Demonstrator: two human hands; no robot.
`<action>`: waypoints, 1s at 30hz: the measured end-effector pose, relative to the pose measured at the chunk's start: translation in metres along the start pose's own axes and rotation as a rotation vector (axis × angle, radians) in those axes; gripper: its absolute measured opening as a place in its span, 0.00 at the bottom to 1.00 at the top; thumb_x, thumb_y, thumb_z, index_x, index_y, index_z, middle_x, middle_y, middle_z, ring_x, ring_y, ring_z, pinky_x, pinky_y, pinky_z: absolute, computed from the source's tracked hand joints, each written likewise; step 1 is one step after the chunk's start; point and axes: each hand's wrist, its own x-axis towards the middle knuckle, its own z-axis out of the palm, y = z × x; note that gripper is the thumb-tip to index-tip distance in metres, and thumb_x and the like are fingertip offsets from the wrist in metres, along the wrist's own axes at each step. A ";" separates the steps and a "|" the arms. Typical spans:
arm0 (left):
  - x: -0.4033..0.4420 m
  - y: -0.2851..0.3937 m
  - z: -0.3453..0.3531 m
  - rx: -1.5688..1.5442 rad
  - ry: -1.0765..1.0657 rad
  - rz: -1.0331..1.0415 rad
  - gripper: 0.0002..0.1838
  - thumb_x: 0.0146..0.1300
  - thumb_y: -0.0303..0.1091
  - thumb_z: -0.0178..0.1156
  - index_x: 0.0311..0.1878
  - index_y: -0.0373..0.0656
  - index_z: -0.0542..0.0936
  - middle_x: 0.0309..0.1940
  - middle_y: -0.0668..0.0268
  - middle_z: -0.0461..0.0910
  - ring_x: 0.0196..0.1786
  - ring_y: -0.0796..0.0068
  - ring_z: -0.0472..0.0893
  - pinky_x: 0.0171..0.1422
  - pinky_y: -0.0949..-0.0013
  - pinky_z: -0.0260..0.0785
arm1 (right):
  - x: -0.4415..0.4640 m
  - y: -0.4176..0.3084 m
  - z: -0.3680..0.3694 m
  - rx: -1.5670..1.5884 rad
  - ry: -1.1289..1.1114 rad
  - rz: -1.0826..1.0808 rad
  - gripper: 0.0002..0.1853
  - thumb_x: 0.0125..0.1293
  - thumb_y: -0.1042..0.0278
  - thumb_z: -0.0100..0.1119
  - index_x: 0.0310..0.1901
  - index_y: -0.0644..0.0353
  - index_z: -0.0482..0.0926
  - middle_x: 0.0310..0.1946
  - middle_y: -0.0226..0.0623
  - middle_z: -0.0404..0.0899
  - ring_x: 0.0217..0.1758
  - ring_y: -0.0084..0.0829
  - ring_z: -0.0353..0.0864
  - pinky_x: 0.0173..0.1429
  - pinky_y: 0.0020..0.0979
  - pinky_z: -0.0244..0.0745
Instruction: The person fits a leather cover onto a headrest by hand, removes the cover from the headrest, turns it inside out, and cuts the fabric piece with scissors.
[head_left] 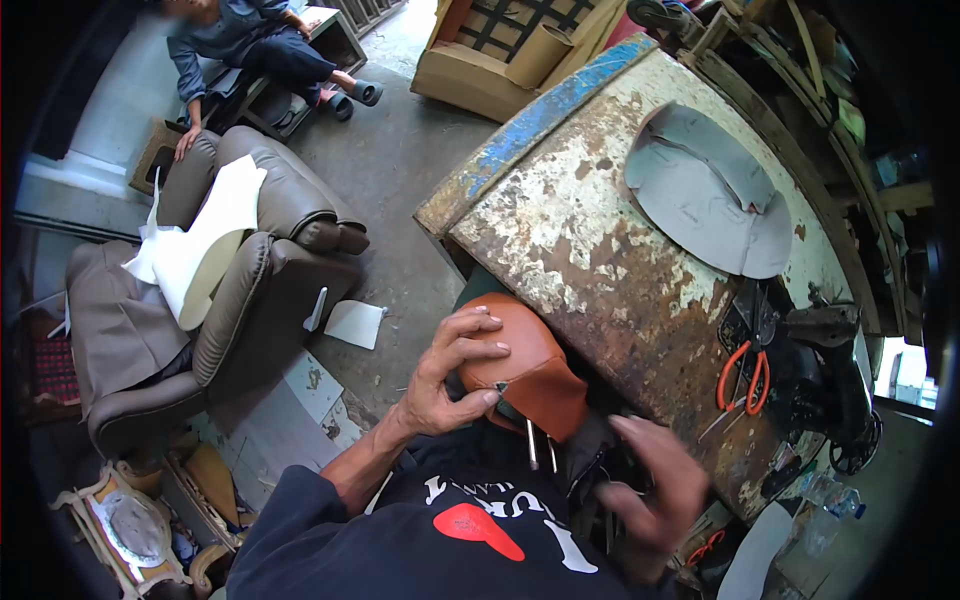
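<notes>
Clearly, the leather [527, 362] lies just beside the near edge of the bench [590, 255], in front of the shirt [400, 530], its rounded part under the left hand [440, 365]. The left hand grips it, fingers spread over the curved top and thumb against the near side, close to a small dark gap [501, 387] at the seam. Two thin rods [533, 445] project below. The right hand [655, 490] is blurred, apart from the leather, its fingers partly bent; whether it holds anything cannot be told. For sound handling, the spread fingers appear well suited to steadying the curve, since broad contact should press the surface less sharply than fingertips alone. The thumb is best kept flat beside the gap, as hard pressure there might widen it or pucker the seam. Even tension on both sides of the seam would probably keep its line true, whereas a one-sided pull could twist the form. The lower flap would be better smoothed clear of the rods, which might otherwise catch or mark it. The scissors [745, 380], on the bench to the right, sit well apart from the leather, a prudent separation for a surface likely to scratch.
</notes>
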 end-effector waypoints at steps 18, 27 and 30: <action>-0.013 -0.049 0.008 -0.129 0.127 -0.253 0.36 0.56 0.31 0.70 0.71 0.43 0.74 0.75 0.53 0.70 0.80 0.55 0.66 0.85 0.55 0.55 | -0.025 0.020 0.039 -0.014 0.094 0.081 0.13 0.63 0.73 0.72 0.49 0.66 0.86 0.36 0.42 0.88 0.35 0.43 0.89 0.41 0.37 0.83; -0.011 -0.049 0.006 -0.118 0.098 -0.221 0.36 0.61 0.37 0.72 0.72 0.43 0.74 0.76 0.52 0.68 0.82 0.54 0.63 0.86 0.53 0.51 | -0.026 0.049 0.069 -0.124 0.047 0.225 0.16 0.67 0.72 0.70 0.55 0.67 0.84 0.46 0.49 0.87 0.49 0.50 0.86 0.53 0.44 0.82; -0.008 -0.048 -0.020 -0.207 -0.064 -0.272 0.42 0.62 0.42 0.74 0.78 0.44 0.70 0.81 0.52 0.63 0.85 0.54 0.58 0.88 0.52 0.47 | -0.011 0.050 0.067 -0.161 0.014 0.187 0.17 0.68 0.72 0.69 0.56 0.67 0.83 0.48 0.49 0.86 0.49 0.50 0.86 0.53 0.43 0.82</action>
